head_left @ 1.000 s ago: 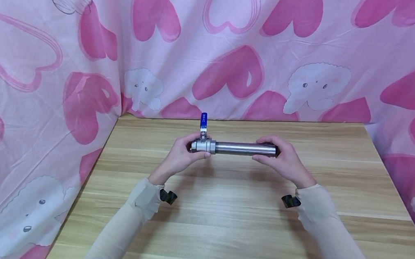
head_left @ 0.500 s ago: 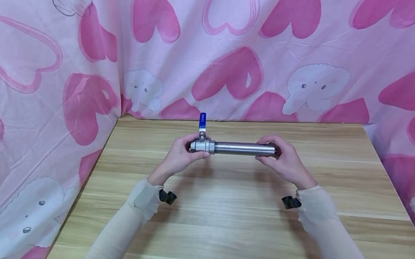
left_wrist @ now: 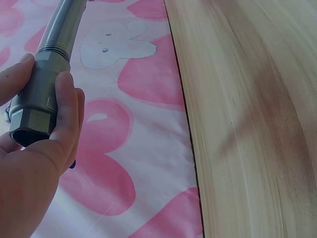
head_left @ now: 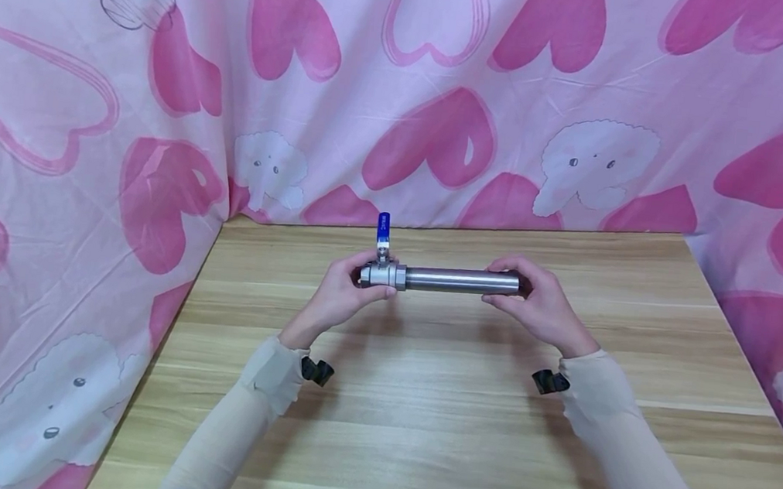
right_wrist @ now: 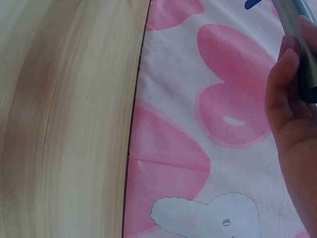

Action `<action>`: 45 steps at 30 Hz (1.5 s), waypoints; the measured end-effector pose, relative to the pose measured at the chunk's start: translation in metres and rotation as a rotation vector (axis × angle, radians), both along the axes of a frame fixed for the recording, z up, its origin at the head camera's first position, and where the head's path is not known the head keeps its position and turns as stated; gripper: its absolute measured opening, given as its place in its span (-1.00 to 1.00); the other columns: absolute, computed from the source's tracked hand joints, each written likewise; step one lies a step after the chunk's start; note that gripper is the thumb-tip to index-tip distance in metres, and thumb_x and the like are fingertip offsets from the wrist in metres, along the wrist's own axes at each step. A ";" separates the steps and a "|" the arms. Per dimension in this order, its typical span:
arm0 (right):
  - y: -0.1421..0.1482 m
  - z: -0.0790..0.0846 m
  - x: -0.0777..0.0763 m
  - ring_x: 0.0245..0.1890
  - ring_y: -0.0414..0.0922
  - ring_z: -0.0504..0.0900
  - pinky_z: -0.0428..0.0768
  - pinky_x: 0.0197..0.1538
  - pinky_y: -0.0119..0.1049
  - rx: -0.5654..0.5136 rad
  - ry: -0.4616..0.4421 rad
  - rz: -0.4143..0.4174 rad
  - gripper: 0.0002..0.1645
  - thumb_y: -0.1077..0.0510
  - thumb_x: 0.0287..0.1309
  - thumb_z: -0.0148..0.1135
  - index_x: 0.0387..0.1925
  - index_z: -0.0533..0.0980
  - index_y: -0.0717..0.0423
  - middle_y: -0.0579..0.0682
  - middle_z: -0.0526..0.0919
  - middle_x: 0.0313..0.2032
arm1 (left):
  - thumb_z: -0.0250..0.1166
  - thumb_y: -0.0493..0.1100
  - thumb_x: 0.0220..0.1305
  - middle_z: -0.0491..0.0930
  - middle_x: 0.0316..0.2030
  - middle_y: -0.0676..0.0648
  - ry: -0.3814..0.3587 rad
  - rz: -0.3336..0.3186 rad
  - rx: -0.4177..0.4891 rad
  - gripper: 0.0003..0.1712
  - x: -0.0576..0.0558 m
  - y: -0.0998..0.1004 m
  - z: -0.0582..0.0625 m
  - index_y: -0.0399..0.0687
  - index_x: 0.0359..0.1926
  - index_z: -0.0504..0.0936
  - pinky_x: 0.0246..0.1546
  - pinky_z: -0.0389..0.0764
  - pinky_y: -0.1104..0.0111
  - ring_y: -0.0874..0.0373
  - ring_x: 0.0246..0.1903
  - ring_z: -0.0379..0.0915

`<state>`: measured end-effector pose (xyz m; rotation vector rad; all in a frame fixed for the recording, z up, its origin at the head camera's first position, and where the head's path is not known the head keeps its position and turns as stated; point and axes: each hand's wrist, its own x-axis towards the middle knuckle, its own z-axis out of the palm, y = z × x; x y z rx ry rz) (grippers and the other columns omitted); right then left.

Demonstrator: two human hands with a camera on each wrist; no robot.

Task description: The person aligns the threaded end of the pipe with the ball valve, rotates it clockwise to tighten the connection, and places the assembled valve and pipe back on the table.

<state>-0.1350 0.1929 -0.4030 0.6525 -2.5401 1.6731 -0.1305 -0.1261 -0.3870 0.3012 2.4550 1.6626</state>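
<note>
A metal ball valve (head_left: 382, 275) with a blue lever handle (head_left: 383, 228) is joined to a steel pipe (head_left: 461, 280), and both are held level above the table. My left hand (head_left: 341, 294) grips the valve body, thumb on the near side and fingers behind. In the left wrist view the hexagonal end of the valve (left_wrist: 32, 124) faces the camera, and pipe threads (left_wrist: 53, 48) show at the joint. At the pipe's other end my right hand (head_left: 543, 304) curls its thumb and fingers round it. The right wrist view shows the pipe's dark open end (right_wrist: 309, 94) between those fingers.
A wood-grain table (head_left: 403, 432) lies under both hands. Pink cloth (head_left: 347, 116) printed with hearts hangs behind it and along its sides. Small black wrist cameras (head_left: 317, 371) sit below the sleeve cuffs.
My right hand has shifted very slightly along the pipe to the right since the first frame. The left hand keeps its grip on the valve, and the lever stays upright.
</note>
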 end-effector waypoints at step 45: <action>-0.001 -0.003 0.001 -0.28 -0.14 0.53 0.55 -0.31 -0.43 0.087 -0.043 -0.026 -0.64 0.06 0.21 0.30 0.04 0.56 0.00 0.02 0.65 -0.09 | 0.48 -0.14 0.06 0.60 -0.01 -0.03 0.036 -0.016 -0.015 -0.46 0.001 0.001 -0.001 0.06 0.12 0.58 -0.10 0.54 0.23 0.03 -0.07 0.48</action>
